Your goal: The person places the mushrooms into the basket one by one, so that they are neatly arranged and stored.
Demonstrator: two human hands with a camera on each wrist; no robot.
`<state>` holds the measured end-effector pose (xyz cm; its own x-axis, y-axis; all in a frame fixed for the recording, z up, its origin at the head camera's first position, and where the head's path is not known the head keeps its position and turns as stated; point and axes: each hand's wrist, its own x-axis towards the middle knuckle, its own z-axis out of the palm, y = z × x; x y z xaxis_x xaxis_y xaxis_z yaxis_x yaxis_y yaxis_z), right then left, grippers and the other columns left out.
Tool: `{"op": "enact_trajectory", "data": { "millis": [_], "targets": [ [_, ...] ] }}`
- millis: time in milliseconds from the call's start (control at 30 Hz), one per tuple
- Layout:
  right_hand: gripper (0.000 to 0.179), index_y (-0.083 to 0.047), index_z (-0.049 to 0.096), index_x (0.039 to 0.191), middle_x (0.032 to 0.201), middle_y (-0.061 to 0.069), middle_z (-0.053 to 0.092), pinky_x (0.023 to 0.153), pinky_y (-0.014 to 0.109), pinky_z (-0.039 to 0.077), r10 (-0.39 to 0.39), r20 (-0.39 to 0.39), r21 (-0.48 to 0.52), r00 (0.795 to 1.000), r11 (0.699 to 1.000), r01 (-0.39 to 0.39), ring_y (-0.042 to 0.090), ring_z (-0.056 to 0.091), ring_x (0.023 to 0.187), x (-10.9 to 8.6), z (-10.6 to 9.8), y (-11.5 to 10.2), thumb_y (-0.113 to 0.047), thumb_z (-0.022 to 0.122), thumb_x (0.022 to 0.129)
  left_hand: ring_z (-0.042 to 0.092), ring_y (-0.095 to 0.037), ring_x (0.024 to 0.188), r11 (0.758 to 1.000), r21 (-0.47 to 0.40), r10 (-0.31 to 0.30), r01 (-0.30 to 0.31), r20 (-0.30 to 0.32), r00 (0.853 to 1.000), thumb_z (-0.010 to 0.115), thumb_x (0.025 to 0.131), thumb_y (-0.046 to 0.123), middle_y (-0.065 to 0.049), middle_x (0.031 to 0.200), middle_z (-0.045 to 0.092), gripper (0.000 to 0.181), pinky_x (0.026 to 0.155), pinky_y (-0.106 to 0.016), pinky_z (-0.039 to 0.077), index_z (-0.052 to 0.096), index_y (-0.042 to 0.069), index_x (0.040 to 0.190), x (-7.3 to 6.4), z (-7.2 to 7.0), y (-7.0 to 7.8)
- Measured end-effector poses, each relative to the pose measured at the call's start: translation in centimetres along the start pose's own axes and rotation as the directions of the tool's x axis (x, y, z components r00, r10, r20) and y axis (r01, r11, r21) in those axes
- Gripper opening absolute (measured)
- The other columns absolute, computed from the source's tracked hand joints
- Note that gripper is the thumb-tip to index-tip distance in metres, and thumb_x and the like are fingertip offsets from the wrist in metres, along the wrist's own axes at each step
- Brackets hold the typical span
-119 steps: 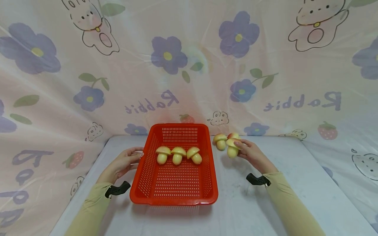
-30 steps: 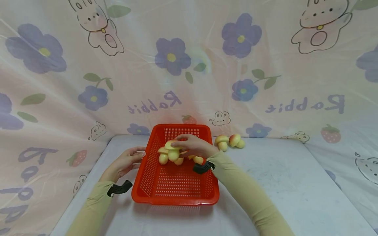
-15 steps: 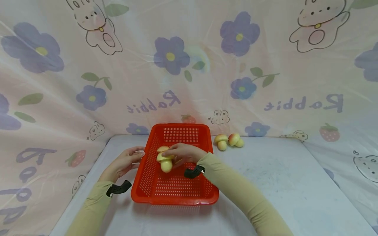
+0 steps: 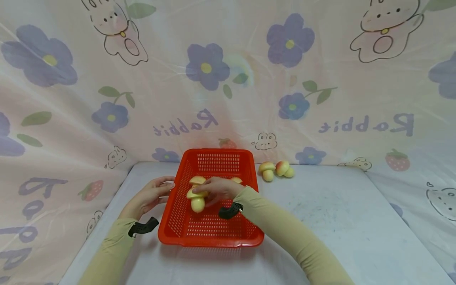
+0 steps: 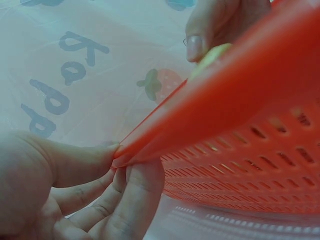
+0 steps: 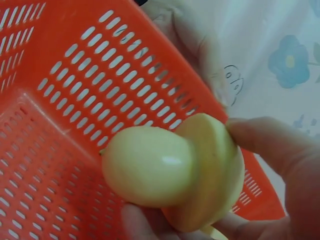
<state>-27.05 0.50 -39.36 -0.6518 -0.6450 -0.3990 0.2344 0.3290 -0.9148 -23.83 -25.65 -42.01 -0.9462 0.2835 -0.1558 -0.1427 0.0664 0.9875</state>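
Observation:
My left hand (image 4: pixel 152 196) pinches the left rim of a red plastic basket (image 4: pixel 210 242) between thumb and fingers, seen close up in the left wrist view. Inside the basket, my right hand (image 4: pixel 219 189) holds a pale yellow toy mushroom (image 4: pixel 197 204) by its cap, thumb on one side and fingers on the other. In the right wrist view this mushroom (image 6: pixel 150 165) lies sideways, its rounded stem toward the basket's perforated wall. Just behind it in the head view shows the cap of another mushroom (image 4: pixel 197 180). A further cap (image 4: pixel 236 180) peeks out behind my right wrist; the hand hides the rest.
Two more toy mushrooms, one upright (image 4: pixel 267 171) and one tipped over (image 4: pixel 284 169), sit on the white table (image 4: pixel 338 221) right of the basket, near the back edge. A printed curtain (image 4: pixel 246 99) hangs behind the table.
My right hand has carried a mushroom from the table's right side into the basket, then lowered it forward-left toward me. My left hand stays at the rim.

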Motion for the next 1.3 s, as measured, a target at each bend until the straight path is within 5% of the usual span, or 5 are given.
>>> {"op": "enact_trajectory", "data": {
  "millis": [433, 1300],
  "targets": [
    [0.030, 0.002, 0.062, 0.104, 0.098, 0.013, 0.065, 0.079, 0.047, 0.054, 0.061, -0.012, 0.054, 0.998, 0.997, -0.060, 0.027, 0.065, 0.086, 1.0, 1.0, 0.9, -0.022, 0.071, 0.088, 0.064, -0.020, 0.095, 1.000, -0.010, 0.000, 0.000, -0.007, 1.000, 0.053, 0.099, 0.017, -0.013, 0.115, 0.062, 0.051, 0.082, -0.038, 0.054, 0.033, -0.004, 0.141, -0.3, 0.1, 0.1],
    [0.024, 0.000, 0.066, 0.099, 0.093, 0.010, 0.066, 0.079, 0.043, 0.054, 0.024, -0.002, 0.018, 1.000, 1.000, -0.024, 0.022, 0.065, 0.082, 1.2, 1.0, 2.0, -0.020, 0.072, 0.088, 0.064, -0.020, 0.095, 1.000, -0.010, -0.007, 0.007, -0.006, 1.000, 0.051, 0.100, 0.013, -0.013, 0.114, 0.062, 0.049, 0.082, -0.038, 0.054, 0.032, -0.005, 0.141, -0.2, 0.2, 0.2]
  ]
}}
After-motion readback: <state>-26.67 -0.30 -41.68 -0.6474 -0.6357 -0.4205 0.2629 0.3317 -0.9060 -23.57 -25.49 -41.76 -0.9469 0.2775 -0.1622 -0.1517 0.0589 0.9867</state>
